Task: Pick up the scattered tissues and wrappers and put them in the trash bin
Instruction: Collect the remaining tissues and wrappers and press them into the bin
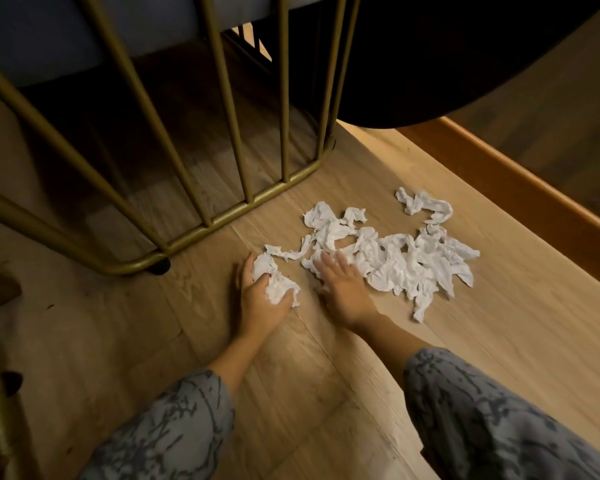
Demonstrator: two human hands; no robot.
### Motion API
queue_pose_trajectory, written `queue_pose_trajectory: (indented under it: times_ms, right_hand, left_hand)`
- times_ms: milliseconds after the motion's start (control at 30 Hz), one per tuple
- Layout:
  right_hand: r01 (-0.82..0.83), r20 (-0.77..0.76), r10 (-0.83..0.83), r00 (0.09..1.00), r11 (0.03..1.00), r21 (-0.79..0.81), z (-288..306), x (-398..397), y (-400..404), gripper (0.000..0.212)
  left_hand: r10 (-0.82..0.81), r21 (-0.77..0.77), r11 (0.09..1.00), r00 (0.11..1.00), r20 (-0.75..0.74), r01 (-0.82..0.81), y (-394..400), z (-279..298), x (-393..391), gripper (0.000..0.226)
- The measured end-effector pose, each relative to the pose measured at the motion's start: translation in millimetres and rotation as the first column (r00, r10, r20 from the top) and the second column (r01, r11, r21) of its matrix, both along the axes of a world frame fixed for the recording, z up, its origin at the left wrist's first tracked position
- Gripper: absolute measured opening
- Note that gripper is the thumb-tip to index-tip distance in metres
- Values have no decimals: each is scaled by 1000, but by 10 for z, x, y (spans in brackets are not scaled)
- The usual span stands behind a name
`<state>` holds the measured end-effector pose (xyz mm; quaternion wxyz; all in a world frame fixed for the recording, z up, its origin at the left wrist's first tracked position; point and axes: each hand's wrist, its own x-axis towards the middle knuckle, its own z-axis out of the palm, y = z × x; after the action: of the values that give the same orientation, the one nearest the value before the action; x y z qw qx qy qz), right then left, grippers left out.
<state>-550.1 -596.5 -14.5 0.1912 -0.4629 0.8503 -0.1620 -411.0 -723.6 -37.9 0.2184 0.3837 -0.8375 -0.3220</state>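
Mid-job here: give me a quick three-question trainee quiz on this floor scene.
1. True or false: the left hand grips a crumpled tissue wad.
2. The right hand is: A) lifted clear, B) spread flat at the edge of the tissue pile, C) holding a bin.
3. Fill in: the gold metal frame stands on the wooden ____.

Key: 1 true; 2 B; 3 floor.

Tissues (388,258) white. Floor (326,358) light wood grain. Chair frame (229,216) brass-gold, with black foot pads. Sleeves (492,420) grey with darker marbled streaks. Skirting board (520,188) orange-brown.
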Motion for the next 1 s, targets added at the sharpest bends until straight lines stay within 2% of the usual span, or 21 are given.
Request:
queue_pose_trajectory:
  times_ms: [67,133,200,300,367,433,500,600,667,733,800,867,933,1000]
  right_hand:
    - [-26,-25,26,999,1000,-5,-106,102,95,50]
    - [-8,-54,2,999,995,-102,-146,212,215,46]
    - [25,-37,-33,999,979,-204,-156,305,364,40]
    - [4,-111,-39,993,955,-298,-188,393,588,26]
    - [55,-113,-96,989,947,-315,-203,395,690,23]
    - [147,-63,-176,982,934,-325,-205,376,753,15]
    - [242,8,-254,967,912,-330,-157,336,794,6]
    - [382,98,-372,923,860,-338,49,182,832,15]
    - [430,103,-422,901,831,-354,244,27,864,25]
    - [417,53,-428,902,834,-360,469,-148,938,35]
    - [399,-62,-448,892,844,-357,684,-320,1088,41]
    - [450,-123,-524,843,812,-372,891,-480,1341,37]
    - [497,-129,-585,800,769,-403,1101,-625,1667,23]
    - [495,-195,-601,775,769,-405,1305,-754,2017,17]
  left_hand:
    - [-93,-64,993,994,62,97,25,-77,-6,62]
    - [-152,-118,980,983,99,163,68,-114,30,67]
    - [-164,-131,977,985,55,170,108,-103,67,55]
    - [-75,-59,996,997,-26,73,203,-67,109,31]
    - [-9,36,999,999,-32,10,270,-51,118,34]
    - [21,124,992,994,-107,-8,335,-4,81,39]
    - [-7,111,993,977,-213,31,410,109,-30,36]
    - [-90,87,989,957,-276,118,558,380,-316,33]
    - [-168,98,974,937,-306,207,657,534,-560,31]
    - [-246,100,952,916,-317,290,745,665,-832,29]
    - [-300,64,940,902,-310,334,844,811,-1120,24]
    - [-356,21,929,907,-225,369,976,982,-1399,9]
    - [-400,-23,916,904,-151,401,1132,1166,-1631,38]
    - [-468,-32,883,872,-144,469,1343,1382,-1806,66]
